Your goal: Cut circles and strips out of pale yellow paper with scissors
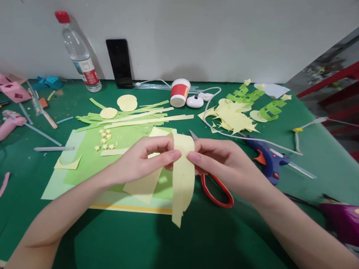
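A pale yellow paper strip (183,178) is pinched between my two hands, folded over at the top with its ends hanging down. My left hand (150,153) grips its left edge between thumb and fingers. On the right edge, my right hand (217,158) does the same. Beneath my right hand lie red-handled scissors (217,191), partly hidden by it. Under and behind my left hand are stacked green paper sheets (86,158) and a yellow paper piece (143,184). Several small folded paper stars (104,139) rest on the sheets.
Behind are green and yellow paper strips (132,118), yellow scraps (232,115), a paper cup (179,94), a phone (119,63) and a water bottle (82,55). To the right lies a blue glue gun (266,156) with a white cable (253,139); a pink glue gun (9,125) is left.
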`<move>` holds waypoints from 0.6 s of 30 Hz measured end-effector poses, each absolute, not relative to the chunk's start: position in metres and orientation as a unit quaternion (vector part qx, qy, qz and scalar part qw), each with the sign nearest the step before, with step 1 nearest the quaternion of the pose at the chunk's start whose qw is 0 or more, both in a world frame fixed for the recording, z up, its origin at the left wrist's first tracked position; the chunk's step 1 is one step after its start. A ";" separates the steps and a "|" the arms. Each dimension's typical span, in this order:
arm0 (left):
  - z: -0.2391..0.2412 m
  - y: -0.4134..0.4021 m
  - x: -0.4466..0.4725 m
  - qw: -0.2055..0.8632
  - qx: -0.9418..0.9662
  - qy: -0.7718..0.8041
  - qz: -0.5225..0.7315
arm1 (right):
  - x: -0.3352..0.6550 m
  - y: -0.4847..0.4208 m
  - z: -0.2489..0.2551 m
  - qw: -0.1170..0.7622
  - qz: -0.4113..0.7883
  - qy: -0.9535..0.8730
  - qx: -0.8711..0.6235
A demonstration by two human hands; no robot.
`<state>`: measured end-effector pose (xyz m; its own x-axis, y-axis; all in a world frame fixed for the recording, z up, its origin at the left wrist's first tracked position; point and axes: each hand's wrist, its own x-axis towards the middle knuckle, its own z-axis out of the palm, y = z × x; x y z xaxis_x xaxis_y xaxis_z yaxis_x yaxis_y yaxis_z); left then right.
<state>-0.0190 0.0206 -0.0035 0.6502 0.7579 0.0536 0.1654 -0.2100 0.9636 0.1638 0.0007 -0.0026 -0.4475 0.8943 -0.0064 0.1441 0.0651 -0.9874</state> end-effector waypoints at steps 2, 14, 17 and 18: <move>-0.005 0.019 -0.019 0.531 0.744 0.306 0.267 | 0.163 -0.001 -0.002 0.347 0.542 -0.658 -0.391; 0.003 0.014 -0.020 0.447 0.813 0.261 0.268 | 0.161 -0.010 0.003 0.375 0.501 -0.669 -0.401; 0.003 0.012 -0.020 0.438 0.807 0.273 0.285 | 0.161 -0.010 0.003 0.378 0.509 -0.669 -0.389; 0.002 0.012 -0.020 0.438 0.802 0.279 0.295 | 0.161 -0.010 0.002 0.374 0.513 -0.671 -0.383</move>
